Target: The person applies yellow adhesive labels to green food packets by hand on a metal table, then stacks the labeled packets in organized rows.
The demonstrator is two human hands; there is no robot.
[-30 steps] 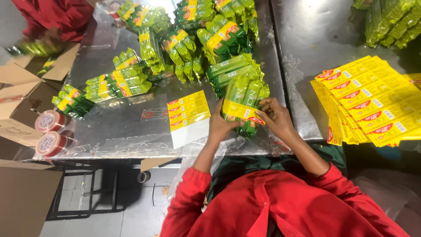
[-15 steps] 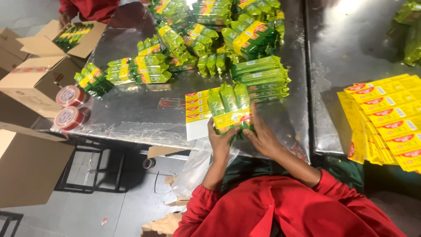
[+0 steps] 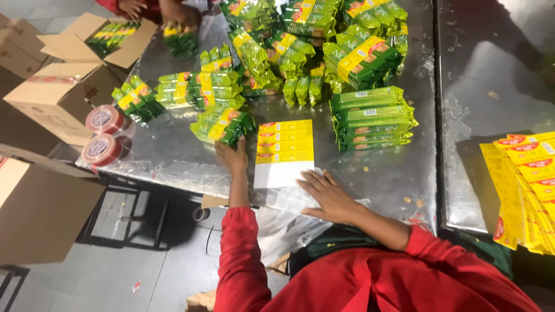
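My left hand [image 3: 232, 155] reaches out to the left and grips the near edge of a wrapped bundle of green and yellow packs [image 3: 223, 125] lying on the shiny metal table [image 3: 173, 156]. My right hand [image 3: 327, 196] lies flat and empty, fingers apart, on the table's front edge. It rests on crinkled clear plastic just right of a stack of flat yellow and white cartons [image 3: 284, 151]. Both sleeves are red.
Many more green pack bundles [image 3: 370, 118] cover the table's far half. Flat yellow cartons [image 3: 529, 185] are piled at the right. Two red tape rolls [image 3: 103, 134] sit at the left corner, with open cardboard boxes [image 3: 58, 95] beyond. Another person's hands [image 3: 173, 11] hold a bundle at the top.
Both hands held the bundle in front of me. It now lies further left under my left hand, and my right hand has let go and dropped flat onto the table.
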